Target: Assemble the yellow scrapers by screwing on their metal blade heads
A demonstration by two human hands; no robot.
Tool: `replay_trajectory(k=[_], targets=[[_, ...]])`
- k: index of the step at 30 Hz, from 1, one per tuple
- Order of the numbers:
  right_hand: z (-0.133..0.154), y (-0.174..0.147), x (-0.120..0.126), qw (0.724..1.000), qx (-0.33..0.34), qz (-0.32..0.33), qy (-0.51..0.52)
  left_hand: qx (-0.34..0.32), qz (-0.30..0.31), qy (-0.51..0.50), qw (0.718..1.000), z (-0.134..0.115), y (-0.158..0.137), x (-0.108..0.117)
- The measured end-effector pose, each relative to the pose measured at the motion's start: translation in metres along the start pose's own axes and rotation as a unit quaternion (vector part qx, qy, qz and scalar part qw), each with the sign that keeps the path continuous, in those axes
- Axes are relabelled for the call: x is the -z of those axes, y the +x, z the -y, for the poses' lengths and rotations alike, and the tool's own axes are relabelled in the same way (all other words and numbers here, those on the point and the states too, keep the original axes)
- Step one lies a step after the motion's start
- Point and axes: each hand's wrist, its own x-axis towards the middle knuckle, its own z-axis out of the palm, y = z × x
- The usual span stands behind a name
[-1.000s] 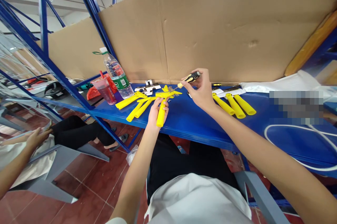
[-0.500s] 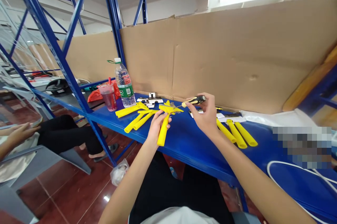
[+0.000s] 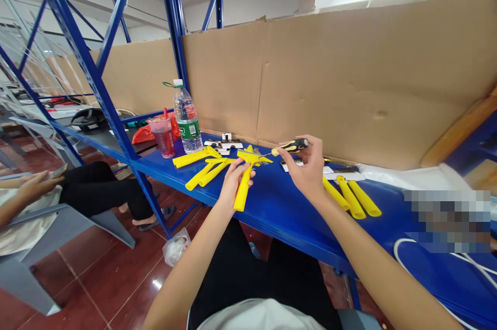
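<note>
Wrapped round a yellow T-shaped plastic scraper with a tubular handle (image 3: 243, 189) is my left hand (image 3: 232, 180). My right hand (image 3: 307, 167) grips a screwdriver (image 3: 290, 147) with a black and cream handle. Its thin shaft points left, and the tip is at the scraper's head; whether it sits in a screw is too small to tell. Left of my left hand lie several similar yellow pieces (image 3: 194, 158) with branching heads. More yellow tubular handles (image 3: 351, 198) lie to the right, past my right wrist.
Behind the yellow pieces stand a water bottle (image 3: 188, 123) and a red drink cup (image 3: 163, 137). White packets (image 3: 224, 143) lie near the cardboard wall (image 3: 330, 81). A white cable (image 3: 396, 255) curls at the right of the blue table (image 3: 279, 216). Another person (image 3: 39, 195) sits at left.
The view has shifted slightly, so the scene sits a little further right. Both hands keep their holds, with the screwdriver tip still at the scraper's head.
</note>
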Motion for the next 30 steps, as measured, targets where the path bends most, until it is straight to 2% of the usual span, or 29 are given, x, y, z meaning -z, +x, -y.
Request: replay_trajectory(k=[12,15,19,23,25,30], targets=[[-0.005,0.003,0.001,0.999,0.011,0.005,-0.041,-0.004,-0.007,0.006,1.000,0.001,0.002,0.001],[-0.006,0.007,0.003,0.998,0.017,0.022,-0.050,-0.004,-0.010,0.018,1.000,0.002,0.002,0.001],[-0.005,0.023,0.001,0.992,0.028,0.122,0.008,0.004,-0.016,0.000,1.000,0.002,0.002,0.002],[-0.001,0.062,-0.010,0.977,0.022,0.211,0.029,0.030,-0.025,-0.062,0.997,0.000,0.002,0.006],[0.005,0.085,-0.018,0.967,0.017,0.253,0.015,0.041,-0.043,-0.092,0.994,-0.002,0.001,0.007],[0.027,0.123,-0.033,0.917,0.028,0.385,-0.104,0.069,-0.070,-0.125,0.987,-0.004,-0.001,0.005]])
